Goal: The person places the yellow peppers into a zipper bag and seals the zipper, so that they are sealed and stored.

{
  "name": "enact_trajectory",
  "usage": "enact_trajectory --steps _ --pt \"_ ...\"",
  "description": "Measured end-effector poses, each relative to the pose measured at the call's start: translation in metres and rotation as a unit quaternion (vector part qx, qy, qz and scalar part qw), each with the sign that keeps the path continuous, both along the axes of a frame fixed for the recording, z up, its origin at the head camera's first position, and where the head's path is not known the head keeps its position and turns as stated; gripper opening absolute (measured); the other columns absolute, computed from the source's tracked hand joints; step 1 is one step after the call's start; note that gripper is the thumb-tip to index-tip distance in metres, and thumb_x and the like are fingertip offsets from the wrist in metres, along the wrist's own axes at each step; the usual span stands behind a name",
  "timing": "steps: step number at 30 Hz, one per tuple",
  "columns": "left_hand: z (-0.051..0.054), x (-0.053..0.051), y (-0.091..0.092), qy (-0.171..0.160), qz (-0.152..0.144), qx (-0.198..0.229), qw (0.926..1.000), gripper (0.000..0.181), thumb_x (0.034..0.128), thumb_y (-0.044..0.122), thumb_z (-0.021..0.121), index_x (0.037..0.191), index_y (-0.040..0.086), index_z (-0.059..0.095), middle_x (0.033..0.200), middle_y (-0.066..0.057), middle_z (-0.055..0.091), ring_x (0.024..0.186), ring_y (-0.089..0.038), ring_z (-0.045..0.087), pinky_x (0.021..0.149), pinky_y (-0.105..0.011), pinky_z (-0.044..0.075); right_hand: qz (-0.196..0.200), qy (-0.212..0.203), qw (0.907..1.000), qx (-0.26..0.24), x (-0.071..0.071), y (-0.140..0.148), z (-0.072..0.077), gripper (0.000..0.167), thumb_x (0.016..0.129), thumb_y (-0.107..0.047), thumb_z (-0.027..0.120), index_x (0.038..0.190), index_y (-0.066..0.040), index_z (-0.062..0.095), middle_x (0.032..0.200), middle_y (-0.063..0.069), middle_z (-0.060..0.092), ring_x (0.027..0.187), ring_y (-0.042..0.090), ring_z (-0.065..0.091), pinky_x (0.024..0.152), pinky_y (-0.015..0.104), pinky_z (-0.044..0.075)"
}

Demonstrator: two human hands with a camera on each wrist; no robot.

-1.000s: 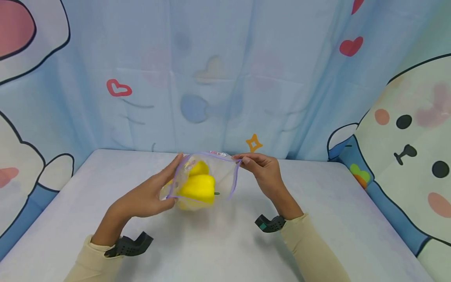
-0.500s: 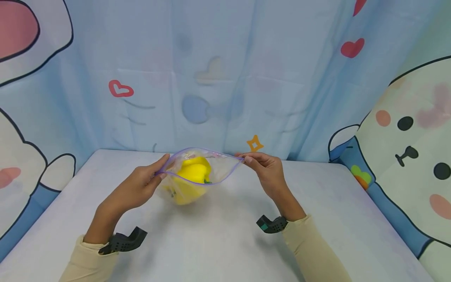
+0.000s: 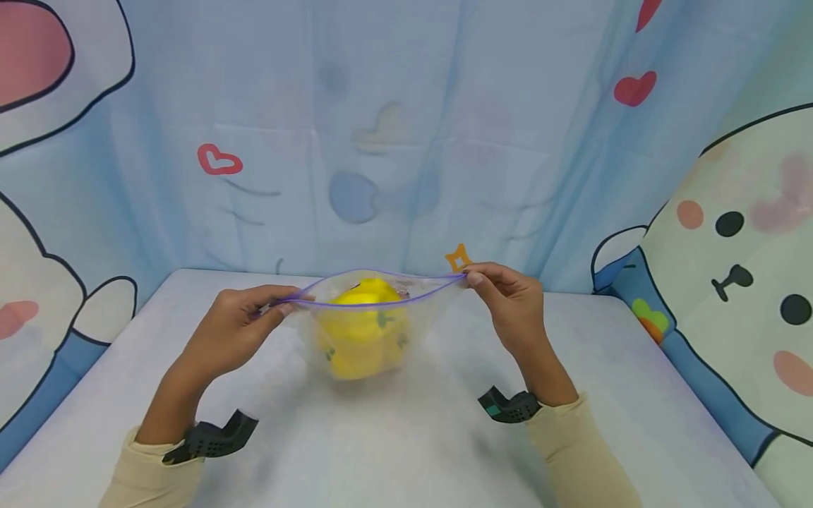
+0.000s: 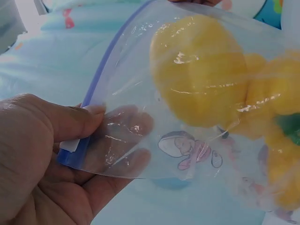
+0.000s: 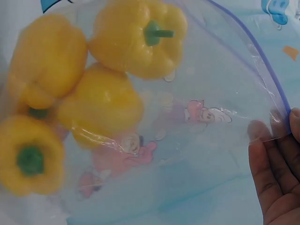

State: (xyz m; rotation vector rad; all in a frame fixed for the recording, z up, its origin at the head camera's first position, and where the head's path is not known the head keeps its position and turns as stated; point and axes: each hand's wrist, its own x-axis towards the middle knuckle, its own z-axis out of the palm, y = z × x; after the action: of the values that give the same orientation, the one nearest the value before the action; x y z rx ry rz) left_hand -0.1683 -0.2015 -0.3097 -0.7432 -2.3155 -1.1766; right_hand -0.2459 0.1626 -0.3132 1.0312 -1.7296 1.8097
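A clear plastic zip bag (image 3: 435, 310) with a purple zip edge (image 3: 375, 306) is stretched sideways between my two hands, its mouth gaping slightly. Several yellow bell peppers (image 3: 362, 353) with green stems lie inside, towards the bottom. My left hand (image 3: 235, 331) pinches the left corner of the mouth between thumb and fingers; a white slider (image 4: 70, 145) shows beside that thumb in the left wrist view. At the opposite corner, my right hand (image 3: 516, 307) pinches the zip edge with thumb and fingertips. Whether the bag's bottom touches the table cannot be told.
The bag is over a white-covered table (image 3: 394, 451). Behind the table's back edge hangs a light blue curtain (image 3: 406, 85) with cartoon figures and hearts. Black wrist cameras (image 3: 212, 437) sit on both forearms, below beige sleeves (image 3: 152, 476).
The bag's mouth has turned upward and been drawn wider and flatter. My left hand moved left and up to the corner; my right hand moved slightly right. The peppers sit lower in the bag.
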Motion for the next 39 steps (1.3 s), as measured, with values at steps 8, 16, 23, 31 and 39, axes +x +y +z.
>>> enact_trajectory --steps 8,16,23,31,39 --pt "0.007 0.010 0.002 -0.005 0.008 0.095 0.9955 0.022 0.0840 -0.005 0.069 0.104 0.001 0.074 0.086 -0.001 0.072 0.048 -0.010 0.040 0.041 -0.024 0.032 -0.046 -0.009 0.9989 0.001 0.021 0.008 0.018 0.013 0.089 0.011 0.060 0.097 0.017 0.067 0.085 0.005 0.073 0.079 0.016 0.068 0.082 0.027 0.055" --pt "-0.005 -0.002 0.019 -0.062 0.010 0.229 0.9713 0.038 0.0910 0.004 0.065 0.128 0.001 0.061 0.092 0.007 0.071 0.080 -0.013 0.063 0.068 -0.019 0.049 -0.124 -0.110 0.9861 -0.010 0.030 0.007 0.023 0.021 0.090 -0.002 0.065 0.101 0.016 0.067 0.085 0.006 0.072 0.075 0.018 0.068 0.079 0.029 0.056" --pt "-0.026 -0.017 0.035 -0.152 -0.016 0.205 0.9667 0.037 0.0991 0.024 0.056 0.130 0.005 0.061 0.112 -0.004 0.069 0.112 -0.013 0.060 0.099 -0.032 0.046 -0.139 -0.161 0.9758 -0.049 0.019 0.007 0.015 0.022 0.090 -0.005 0.066 0.103 0.014 0.068 0.084 0.006 0.071 0.073 0.015 0.068 0.077 0.029 0.057" --pt "-0.024 -0.018 0.032 -0.120 0.008 0.215 0.9692 0.030 0.0991 0.025 0.055 0.109 0.003 0.072 0.101 -0.007 0.073 0.094 -0.018 0.069 0.087 -0.028 0.053 -0.136 -0.173 0.9747 -0.039 0.012 0.014 0.012 0.027 0.090 -0.006 0.067 0.106 0.015 0.066 0.085 0.004 0.071 0.073 0.015 0.069 0.078 0.028 0.056" --pt "-0.024 -0.019 0.031 -0.130 0.013 0.219 0.9669 0.032 0.0994 0.023 0.054 0.118 -0.001 0.066 0.104 -0.010 0.072 0.093 -0.016 0.070 0.085 -0.027 0.054 -0.117 -0.184 0.9752 -0.038 0.009 0.016 0.011 0.021 0.090 -0.004 0.066 0.105 0.010 0.068 0.092 0.005 0.071 0.077 0.015 0.069 0.078 0.029 0.056"
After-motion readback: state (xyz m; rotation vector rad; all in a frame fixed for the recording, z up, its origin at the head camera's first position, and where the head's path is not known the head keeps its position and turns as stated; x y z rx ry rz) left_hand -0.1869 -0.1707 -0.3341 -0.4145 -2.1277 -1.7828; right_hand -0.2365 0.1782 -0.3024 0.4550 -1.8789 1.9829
